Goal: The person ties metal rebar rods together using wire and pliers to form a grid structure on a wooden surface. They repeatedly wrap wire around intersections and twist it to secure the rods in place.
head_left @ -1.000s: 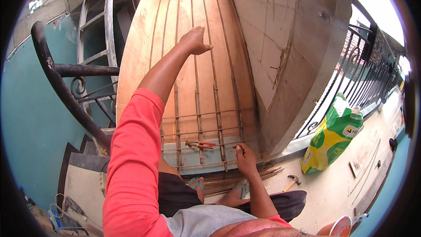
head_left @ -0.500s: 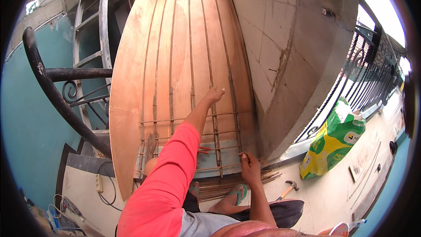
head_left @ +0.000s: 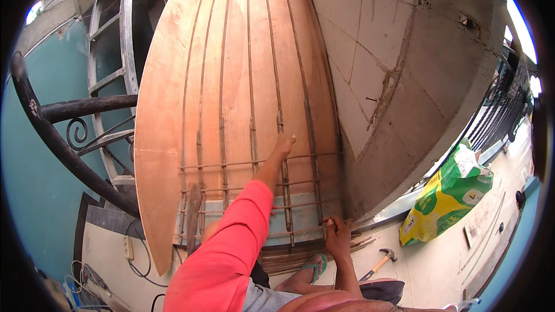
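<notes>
A grid of thin brown rebar (head_left: 252, 121) lies over a curved plywood sheet (head_left: 167, 104), long rods running away from me and several shorter ones crossing near its lower end. My left hand (head_left: 282, 146), arm in a red sleeve, reaches across and is closed around one long rebar rod right of the middle. Closer to me, my right hand (head_left: 338, 237) has its fingers pinched at the lower right corner of the grid, where a long rod and a cross rod end. Its fingers partly hide which rod they grip.
A rough concrete wall (head_left: 416, 81) rises right of the plywood. A hammer (head_left: 378, 264) lies on the floor beside a green and yellow sack (head_left: 445, 199). Loose rods (head_left: 289, 261) lie by my feet. At left are a dark curved handrail (head_left: 63, 144), a metal ladder (head_left: 128, 40) and a power strip (head_left: 128, 248).
My view has shifted, so the grid and both hands sit lower in the picture. The left hand stays on the same long rod, the right hand at the corner.
</notes>
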`<state>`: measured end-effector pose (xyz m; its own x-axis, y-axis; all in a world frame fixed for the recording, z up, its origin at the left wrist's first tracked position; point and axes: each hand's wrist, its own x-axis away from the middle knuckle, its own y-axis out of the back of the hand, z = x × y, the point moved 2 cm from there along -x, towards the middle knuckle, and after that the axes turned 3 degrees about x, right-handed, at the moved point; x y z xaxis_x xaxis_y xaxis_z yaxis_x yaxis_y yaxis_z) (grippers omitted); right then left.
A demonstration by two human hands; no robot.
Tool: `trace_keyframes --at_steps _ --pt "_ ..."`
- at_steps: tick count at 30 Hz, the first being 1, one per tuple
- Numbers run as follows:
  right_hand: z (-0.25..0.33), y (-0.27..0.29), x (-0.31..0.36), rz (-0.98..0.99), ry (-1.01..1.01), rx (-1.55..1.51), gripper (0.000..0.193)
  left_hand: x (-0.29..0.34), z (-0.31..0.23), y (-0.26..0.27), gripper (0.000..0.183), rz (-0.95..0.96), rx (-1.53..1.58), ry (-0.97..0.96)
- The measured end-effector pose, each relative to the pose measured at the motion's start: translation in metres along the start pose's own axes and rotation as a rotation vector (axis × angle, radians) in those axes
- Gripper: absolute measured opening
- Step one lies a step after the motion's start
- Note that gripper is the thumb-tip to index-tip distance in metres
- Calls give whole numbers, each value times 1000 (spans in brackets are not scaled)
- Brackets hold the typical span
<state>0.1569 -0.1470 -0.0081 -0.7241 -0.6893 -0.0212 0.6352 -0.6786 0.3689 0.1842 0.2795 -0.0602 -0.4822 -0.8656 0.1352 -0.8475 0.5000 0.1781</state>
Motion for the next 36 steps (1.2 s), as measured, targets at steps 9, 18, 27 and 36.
trace_keyframes --at_steps 9,18,27,36 --pt "-13 10 -4 -126 60 70 25 15 -14 -34 103 45 -282 17" --pt "-13 9 -7 -100 25 88 25 -12 28 -30 106 -111 -220 -11" --pt "-15 3 -10 -93 33 68 24 -6 1 -13 103 23 158 163" --pt "-6 -3 -7 -36 -2 38 23 -32 15 22 101 139 230 -3"
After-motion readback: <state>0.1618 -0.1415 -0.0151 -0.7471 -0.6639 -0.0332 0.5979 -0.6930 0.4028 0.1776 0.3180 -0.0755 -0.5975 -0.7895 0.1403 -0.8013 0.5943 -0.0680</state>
